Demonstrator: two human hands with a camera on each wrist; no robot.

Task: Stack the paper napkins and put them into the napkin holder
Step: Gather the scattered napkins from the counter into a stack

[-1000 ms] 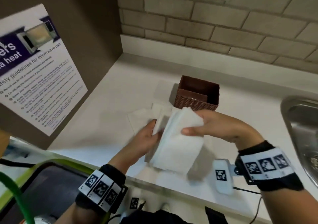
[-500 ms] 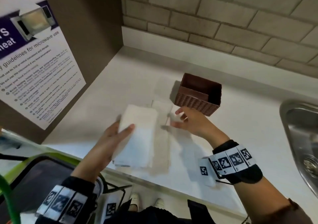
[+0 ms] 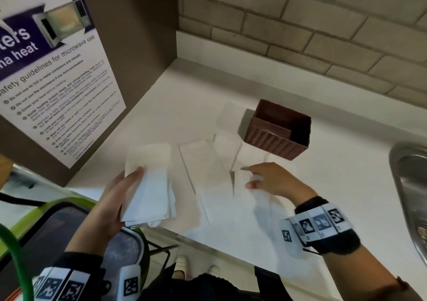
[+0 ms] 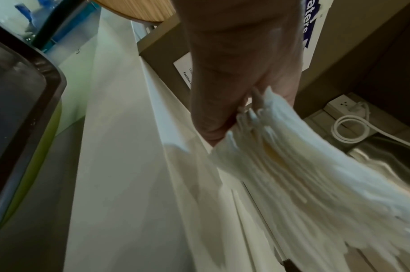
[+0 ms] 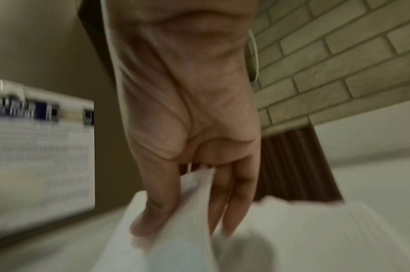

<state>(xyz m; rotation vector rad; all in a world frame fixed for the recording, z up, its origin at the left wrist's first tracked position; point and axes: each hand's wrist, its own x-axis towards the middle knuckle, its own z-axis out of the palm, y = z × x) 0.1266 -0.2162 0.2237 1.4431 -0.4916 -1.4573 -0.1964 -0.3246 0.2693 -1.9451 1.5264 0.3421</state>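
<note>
The left hand gripped the gathered stack of napkins at its near long edge, thumb on top, likely keeping it squared while more were collected. Loose napkins lay flat on the counter. The right hand pinched one napkin's edge beside the empty brown holder.

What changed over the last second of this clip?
The right hand let go of the napkin stack and reached to pinch a loose napkin on the counter. The left hand carried the stack leftward. The napkin holder stayed put, empty.
</note>
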